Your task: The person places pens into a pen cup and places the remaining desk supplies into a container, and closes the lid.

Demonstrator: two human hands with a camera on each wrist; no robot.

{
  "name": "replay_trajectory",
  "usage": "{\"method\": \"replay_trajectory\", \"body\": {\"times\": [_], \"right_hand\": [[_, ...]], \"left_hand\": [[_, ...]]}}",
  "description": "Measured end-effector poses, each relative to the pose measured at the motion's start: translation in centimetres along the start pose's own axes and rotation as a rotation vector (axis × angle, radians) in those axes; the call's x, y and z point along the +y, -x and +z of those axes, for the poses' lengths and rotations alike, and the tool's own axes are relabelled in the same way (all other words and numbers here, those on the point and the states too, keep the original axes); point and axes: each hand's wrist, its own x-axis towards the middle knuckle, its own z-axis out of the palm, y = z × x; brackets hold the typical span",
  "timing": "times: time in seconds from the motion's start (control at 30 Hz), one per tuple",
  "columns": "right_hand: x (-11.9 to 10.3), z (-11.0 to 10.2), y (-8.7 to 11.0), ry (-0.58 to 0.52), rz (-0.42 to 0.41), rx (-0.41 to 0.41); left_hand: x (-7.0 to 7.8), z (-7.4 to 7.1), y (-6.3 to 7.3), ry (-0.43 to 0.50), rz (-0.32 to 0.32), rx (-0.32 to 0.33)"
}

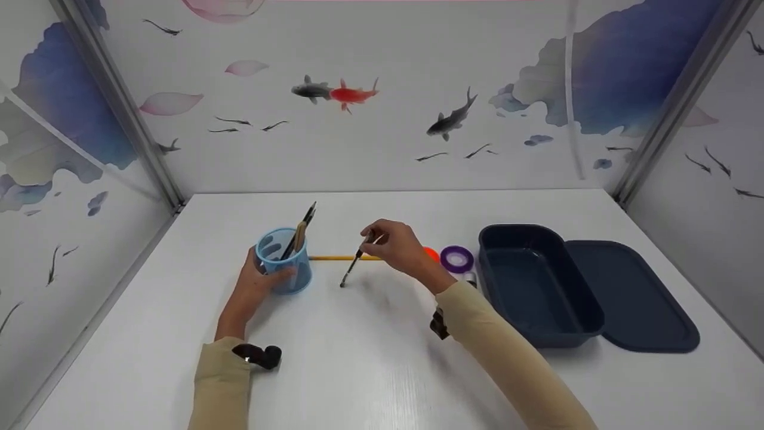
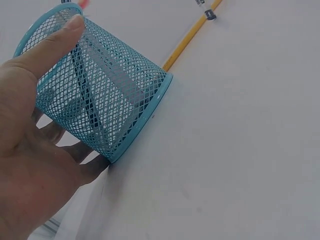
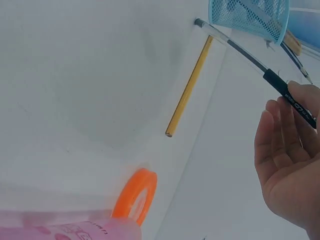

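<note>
My left hand (image 1: pixel 246 291) grips a light-blue mesh pen holder (image 1: pixel 302 278), thumb on the near side and fingers round the other side. Out of its top lean a dark pencil-like stick (image 1: pixel 311 212) and a tan piece (image 1: pixel 300 236) of unclear kind. To the right of the holder, my right hand (image 1: pixel 399 246) pinches a gel pen (image 3: pixel 245 54) with a clear barrel and black grip. The pen slants down, its clear end towards the table. Behind it a yellow pencil (image 3: pixel 188 90) lies on the table, partly hidden by the right hand in the head view.
Right of the right hand lie an orange ring (image 3: pixel 131 192) and a purple ring (image 1: pixel 446 268), like tape rolls. A dark blue bin (image 1: pixel 540 340) stands further right, its flat lid (image 1: pixel 644 298) beside it. A pink translucent object (image 3: pixel 75 231) edges into the right wrist view.
</note>
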Motion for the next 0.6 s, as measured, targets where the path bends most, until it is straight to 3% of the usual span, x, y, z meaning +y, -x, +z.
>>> {"method": "replay_trajectory", "body": {"times": [0.2, 0.37, 0.6], "right_hand": [[-0.8, 0.3, 0.2, -0.112, 0.001, 0.035], [-2.0, 0.7, 0.2, -0.233, -0.066, 0.083], [-3.9, 1.3, 0.1, -0.27, -0.127, 0.148]], "left_hand": [[-0.1, 0.1, 0.0, -0.015, 0.014, 0.007], [-0.3, 0.1, -0.1, -0.022, 0.011, 0.012], [-0.4, 0.0, -0.1, -0.02, 0.012, 0.011]]}}
